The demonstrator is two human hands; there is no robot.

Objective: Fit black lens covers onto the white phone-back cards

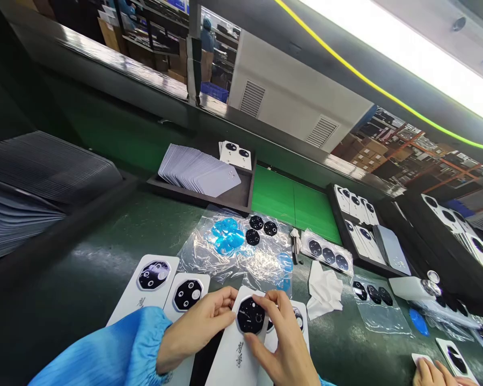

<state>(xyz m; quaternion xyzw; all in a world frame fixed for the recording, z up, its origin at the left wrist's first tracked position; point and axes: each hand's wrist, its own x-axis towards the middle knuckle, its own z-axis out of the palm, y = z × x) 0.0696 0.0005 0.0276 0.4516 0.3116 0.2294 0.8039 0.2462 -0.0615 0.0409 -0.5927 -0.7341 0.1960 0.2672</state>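
Left hand (203, 325) at left edge of a white panel (230, 358), thumb and fingers bunched close together there; can't tell if they actually pinch the edge. Right hand (279, 338) on the black disc (251, 315) near the panel's top end, thumb at its lower edge and forefinger at its upper edge, disc pinched between them, other fingers bent beside the forefinger. Disc lies on the panel, dark writing below it; panel tilted in view, front and centre over the workbench (140, 230). More white panels with black discs around: two to the left, outer one (145, 289) and inner one (188, 292), plus one partly hidden behind the right hand. Beyond the hands, a clear plastic sheet (197, 249) carrying blue film pieces (227, 236) and three loose black discs in a cluster. Right of that, a clear strip pack (328, 254) with three discs, a crumpled white cloth (325, 290) nearer, then a clear bag (386, 319) with three discs, a white bottle (410, 287) and a blue scrap (418, 321). At back, a black tray (247, 187) holds fanned grey panels (201, 170) and white ones, next to a bright green mat (293, 201). Big grey stack (48, 169) far left. Lower right corner: another person's hand (430, 374) at a small white piece, finger state cut off by the frame.
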